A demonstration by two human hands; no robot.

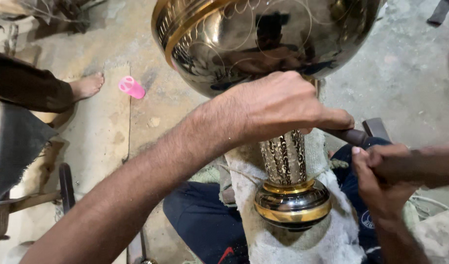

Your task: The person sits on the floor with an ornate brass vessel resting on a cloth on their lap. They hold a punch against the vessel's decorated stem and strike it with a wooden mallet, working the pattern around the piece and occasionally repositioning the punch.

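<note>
- The vase [288, 161], a tall polished brass piece with a wide bowl and an engraved stem, lies tilted across the person's lap on a white cloth [263, 239], its bowl toward the top of the view and its banded foot pointing down toward the knees; the cloth likely pads the legs and keeps the metal from slipping.
- The left hand [278, 105] rests over the neck where bowl meets stem, fingers [332, 120] pressed together and curled down over the far side, apparently to steady the piece (how tightly it grips cannot be told).
- The right hand [381, 181] sits just beside the stem, fingers closed around a dark handle [349, 135] that reaches toward the engraved part; its working end is hidden behind the left hand.
- Dark blue trousers [200, 220] show under the cloth.
- On the concrete floor [405, 73] to the left lies a small pink cylinder [131, 87], well apart from the vase.
- Near it is another person's bare foot [87, 85] and a dark brown sleeve or trouser leg [24, 85].
</note>
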